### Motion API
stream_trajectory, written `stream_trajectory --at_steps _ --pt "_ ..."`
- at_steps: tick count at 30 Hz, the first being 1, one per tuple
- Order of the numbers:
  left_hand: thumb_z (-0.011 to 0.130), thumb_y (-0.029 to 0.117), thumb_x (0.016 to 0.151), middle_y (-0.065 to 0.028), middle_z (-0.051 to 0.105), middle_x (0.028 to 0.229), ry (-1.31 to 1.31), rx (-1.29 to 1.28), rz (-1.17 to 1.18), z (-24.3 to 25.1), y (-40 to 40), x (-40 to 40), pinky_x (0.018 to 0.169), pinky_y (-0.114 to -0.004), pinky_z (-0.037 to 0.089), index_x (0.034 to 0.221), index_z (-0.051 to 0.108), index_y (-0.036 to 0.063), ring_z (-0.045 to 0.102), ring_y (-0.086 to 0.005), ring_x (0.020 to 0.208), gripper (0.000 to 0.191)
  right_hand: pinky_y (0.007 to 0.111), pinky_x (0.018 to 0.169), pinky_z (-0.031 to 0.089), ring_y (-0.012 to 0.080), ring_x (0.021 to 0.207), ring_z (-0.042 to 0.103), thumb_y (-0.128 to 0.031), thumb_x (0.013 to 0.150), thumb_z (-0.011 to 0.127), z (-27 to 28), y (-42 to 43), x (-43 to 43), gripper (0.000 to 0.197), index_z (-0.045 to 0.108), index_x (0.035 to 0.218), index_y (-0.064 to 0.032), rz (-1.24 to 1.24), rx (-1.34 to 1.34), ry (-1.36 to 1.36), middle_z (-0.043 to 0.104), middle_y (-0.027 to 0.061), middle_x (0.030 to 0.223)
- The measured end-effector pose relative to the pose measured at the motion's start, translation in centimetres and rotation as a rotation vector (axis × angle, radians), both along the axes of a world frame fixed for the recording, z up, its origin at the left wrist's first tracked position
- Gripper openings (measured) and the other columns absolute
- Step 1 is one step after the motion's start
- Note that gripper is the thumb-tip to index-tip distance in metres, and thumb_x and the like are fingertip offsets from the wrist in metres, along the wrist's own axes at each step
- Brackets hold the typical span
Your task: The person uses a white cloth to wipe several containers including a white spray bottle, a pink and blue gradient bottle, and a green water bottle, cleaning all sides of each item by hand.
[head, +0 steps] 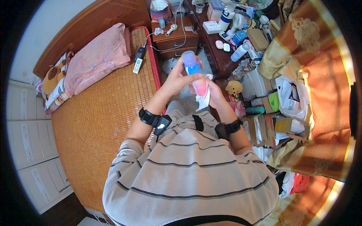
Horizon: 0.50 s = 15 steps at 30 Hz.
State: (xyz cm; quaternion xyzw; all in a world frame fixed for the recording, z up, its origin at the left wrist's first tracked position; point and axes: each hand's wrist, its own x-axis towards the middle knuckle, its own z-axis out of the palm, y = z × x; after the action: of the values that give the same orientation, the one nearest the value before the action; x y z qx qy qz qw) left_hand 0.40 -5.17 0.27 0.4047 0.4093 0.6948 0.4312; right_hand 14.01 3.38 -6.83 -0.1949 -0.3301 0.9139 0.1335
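A plastic bottle [193, 66] with a translucent purple cap and a blue-to-pink body is held up in front of my torso, its cap end pointing away from me. Around its left side my left hand [181, 76] is closed, the thumb lying across the body. My right hand [213, 93] holds a white tissue or cloth [203, 101] against the right side and lower end of the bottle. Some fingers of both hands are hidden behind the bottle.
To the left is a bed with a woven mat [99, 121], a pink pillow [99, 58] and a white remote control [137, 66]. Ahead stands a wooden nightstand [176, 42]. A crowded dark red table [212, 50], boxes [257, 130] and an orange curtain [325, 104] are at the right.
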Motion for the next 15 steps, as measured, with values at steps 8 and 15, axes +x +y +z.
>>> stream_trajectory --at_steps 8,15 --pt "0.064 0.001 0.073 -0.0105 0.049 0.114 -0.185 -0.033 -0.27 -1.5 0.4 0.9 0.091 -0.035 0.039 0.122 0.035 0.0048 0.049 -0.02 0.105 0.057 0.036 0.079 0.048 0.0267 0.089 0.059 -0.036 0.091 0.03 1.6 -0.7 1.1 0.048 0.039 0.119 0.0021 0.102 0.056 0.022 0.056 0.0175 0.104" --pt "0.065 0.002 0.072 -0.0115 0.038 0.13 0.285 -0.021 -0.137 -2.3 0.2 2.2 0.096 -0.034 0.032 0.121 0.035 0.0051 0.04 -0.0187 0.115 0.058 0.028 0.075 0.044 0.0153 0.086 0.055 -0.037 0.092 0.031 1.9 0.5 1.9 0.045 0.04 0.117 -0.0012 -0.066 0.463 0.035 0.053 0.008 0.1"
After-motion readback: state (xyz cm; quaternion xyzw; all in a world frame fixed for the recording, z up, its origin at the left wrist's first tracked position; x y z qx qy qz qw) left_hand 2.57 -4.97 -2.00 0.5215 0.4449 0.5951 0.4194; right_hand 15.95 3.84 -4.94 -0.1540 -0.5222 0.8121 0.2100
